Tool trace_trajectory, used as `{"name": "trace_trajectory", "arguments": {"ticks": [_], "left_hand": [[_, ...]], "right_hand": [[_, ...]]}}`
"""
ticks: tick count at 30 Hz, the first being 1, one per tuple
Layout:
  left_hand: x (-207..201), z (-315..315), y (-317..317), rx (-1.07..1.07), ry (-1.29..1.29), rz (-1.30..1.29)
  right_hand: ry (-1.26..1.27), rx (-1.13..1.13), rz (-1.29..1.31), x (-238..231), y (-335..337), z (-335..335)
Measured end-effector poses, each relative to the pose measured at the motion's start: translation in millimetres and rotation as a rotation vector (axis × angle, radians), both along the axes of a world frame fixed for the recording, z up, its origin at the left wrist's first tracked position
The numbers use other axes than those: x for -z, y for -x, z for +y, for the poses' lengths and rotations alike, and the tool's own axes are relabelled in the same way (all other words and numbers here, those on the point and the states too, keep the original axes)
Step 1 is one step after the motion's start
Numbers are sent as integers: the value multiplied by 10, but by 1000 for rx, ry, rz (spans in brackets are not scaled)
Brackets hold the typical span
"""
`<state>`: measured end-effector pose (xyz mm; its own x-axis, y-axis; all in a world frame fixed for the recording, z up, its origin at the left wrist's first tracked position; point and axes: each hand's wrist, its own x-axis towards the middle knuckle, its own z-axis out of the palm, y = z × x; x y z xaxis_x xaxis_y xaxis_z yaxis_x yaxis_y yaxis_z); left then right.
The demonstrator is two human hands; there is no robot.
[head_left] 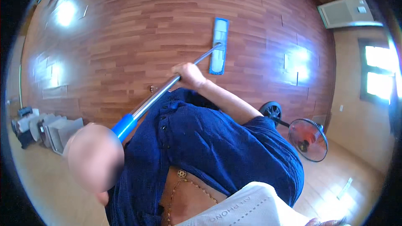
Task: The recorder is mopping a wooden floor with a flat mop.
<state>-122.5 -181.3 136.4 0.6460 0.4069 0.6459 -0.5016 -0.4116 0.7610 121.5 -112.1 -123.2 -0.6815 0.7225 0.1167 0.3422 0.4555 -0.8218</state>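
A flat mop with a silver pole spans the middle of the view. Its long blue-edged head [219,58] lies flat on the wood-look floor ahead of me. My right hand [190,75] is closed around the pole [157,96] partway down. Nearer to me, on the left, the pole runs into a blue grip [124,126]. My left hand [94,157] is wrapped about the upper end of that grip; a blur hides its fingers in detail.
A standing fan [307,140] with a round black base [271,111] stands at my right. Several grey and white box-like items [58,132] line the left side. A white air conditioner [349,12] hangs on the right wall, near a window [379,73].
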Motion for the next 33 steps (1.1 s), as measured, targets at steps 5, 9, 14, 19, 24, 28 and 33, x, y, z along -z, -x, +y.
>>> {"name": "trace_trajectory", "arguments": {"ticks": [5, 9, 14, 19, 24, 28, 33], "left_hand": [[408, 413, -730, 34, 279, 16], [668, 551, -1148, 75, 412, 19], [716, 668, -1333, 165, 511, 113], [594, 599, -1238, 208, 561, 83], [411, 471, -940, 324, 523, 15], [167, 342, -743, 545, 290, -36], [-24, -18, -497, 419, 160, 45]], "right_hand": [[-180, 458, -125, 335, -945, -2], [-234, 790, -160, 490, -1407, -173], [-285, 973, -139, 554, -1639, -454], [-248, 1005, -154, 401, -1448, -815], [-139, 930, -242, 322, -1016, -1258], [-88, 603, -214, 174, -878, -1349], [-206, 447, -43, 297, -702, -1240]]}}
